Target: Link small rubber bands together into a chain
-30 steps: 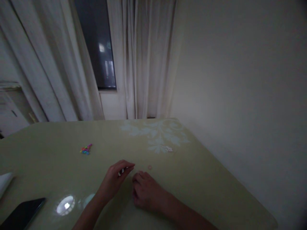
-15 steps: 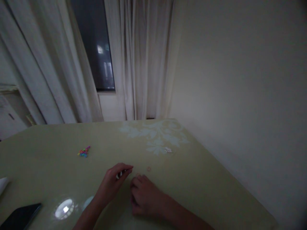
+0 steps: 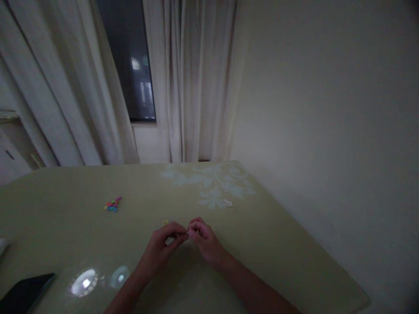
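Between touching fingertips, the left hand (image 3: pixel 166 240) and right hand (image 3: pixel 207 242) pinch something too small to identify; just beyond the grip lies a small yellow piece (image 3: pixel 164 222).

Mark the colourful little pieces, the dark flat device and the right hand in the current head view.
colourful pieces (image 3: pixel 113 205): head view, middle of pile
dark device (image 3: pixel 24 293): head view, flat top
right hand (image 3: pixel 207 245): head view, back of hand
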{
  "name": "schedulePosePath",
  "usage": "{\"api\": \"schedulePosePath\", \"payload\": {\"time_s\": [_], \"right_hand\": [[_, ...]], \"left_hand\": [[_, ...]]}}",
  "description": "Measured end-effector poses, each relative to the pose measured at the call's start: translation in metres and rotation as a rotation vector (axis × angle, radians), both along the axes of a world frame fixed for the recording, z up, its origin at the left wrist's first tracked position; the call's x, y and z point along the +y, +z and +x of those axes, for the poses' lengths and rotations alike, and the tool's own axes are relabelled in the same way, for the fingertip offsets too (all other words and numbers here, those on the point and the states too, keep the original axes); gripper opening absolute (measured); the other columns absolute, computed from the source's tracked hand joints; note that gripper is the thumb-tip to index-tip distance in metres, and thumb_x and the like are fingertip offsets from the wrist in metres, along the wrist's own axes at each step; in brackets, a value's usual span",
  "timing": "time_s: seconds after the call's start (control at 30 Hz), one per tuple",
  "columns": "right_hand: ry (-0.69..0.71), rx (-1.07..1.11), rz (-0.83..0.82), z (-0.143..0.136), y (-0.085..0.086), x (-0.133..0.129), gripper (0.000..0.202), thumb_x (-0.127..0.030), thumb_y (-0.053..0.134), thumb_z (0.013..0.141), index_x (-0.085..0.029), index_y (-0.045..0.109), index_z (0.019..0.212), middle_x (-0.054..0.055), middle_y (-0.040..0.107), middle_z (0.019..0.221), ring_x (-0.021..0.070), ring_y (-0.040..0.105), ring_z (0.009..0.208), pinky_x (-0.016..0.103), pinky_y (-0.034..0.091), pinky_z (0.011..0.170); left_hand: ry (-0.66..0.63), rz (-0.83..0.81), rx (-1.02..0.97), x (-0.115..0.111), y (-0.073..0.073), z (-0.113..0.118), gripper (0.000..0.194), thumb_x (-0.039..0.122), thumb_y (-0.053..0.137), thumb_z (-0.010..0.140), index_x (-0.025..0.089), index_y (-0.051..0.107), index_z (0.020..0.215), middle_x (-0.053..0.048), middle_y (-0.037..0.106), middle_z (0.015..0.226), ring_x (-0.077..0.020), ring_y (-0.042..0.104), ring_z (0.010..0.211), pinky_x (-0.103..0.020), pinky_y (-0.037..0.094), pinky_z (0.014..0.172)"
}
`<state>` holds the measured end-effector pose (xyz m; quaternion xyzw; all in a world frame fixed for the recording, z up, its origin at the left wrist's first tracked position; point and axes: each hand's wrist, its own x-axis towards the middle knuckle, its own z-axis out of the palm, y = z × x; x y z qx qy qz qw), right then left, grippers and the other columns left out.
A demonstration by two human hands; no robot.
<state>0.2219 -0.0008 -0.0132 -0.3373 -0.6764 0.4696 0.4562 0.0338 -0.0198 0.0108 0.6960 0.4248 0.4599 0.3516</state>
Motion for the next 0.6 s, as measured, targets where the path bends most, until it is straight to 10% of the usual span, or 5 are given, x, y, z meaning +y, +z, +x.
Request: {"api": "schedulePosePath", "payload": {"time_s": [0.23,0.4,0.6], "right_hand": [[-0.004,0.025,-0.042,0.001,0.003,-0.001,0.041,-0.059,0.062,0.093,-0.019,0.060,0.084,0.003,0.052,0.095,0.0174,0.055,0.085,0.028,0.045,0.073],[-0.179,-0.164,0.010,0.006,-0.001,0.003,0.022,-0.040,0.072,0.092,-0.019,0.068,0.094,0.003,0.056,0.096,0.0162,0.053,0.079,0.028,0.045,0.073],[-0.049,-0.517,0.145,0.012,0.002,-0.003,0.035,-0.035,0.090,0.079,-0.021,0.073,0.106,0.005,0.059,0.113,0.0220,0.057,0.109,0.034,0.046,0.098]], "left_hand": [[0.065,-0.066,-0.012,0.000,0.008,-0.006,0.025,0.044,0.070,0.088,0.021,0.078,0.086,-0.006,0.080,0.084,-0.0213,0.074,0.080,-0.031,0.059,0.076],[0.350,-0.075,-0.106,0.010,0.016,-0.037,0.030,0.049,0.077,0.078,0.020,0.078,0.084,-0.006,0.081,0.081,-0.0222,0.075,0.073,-0.031,0.061,0.069],[0.641,-0.089,0.012,0.015,0.018,-0.069,0.034,0.051,0.073,0.077,0.022,0.079,0.092,-0.005,0.083,0.085,-0.0250,0.078,0.078,-0.034,0.061,0.074]]}}
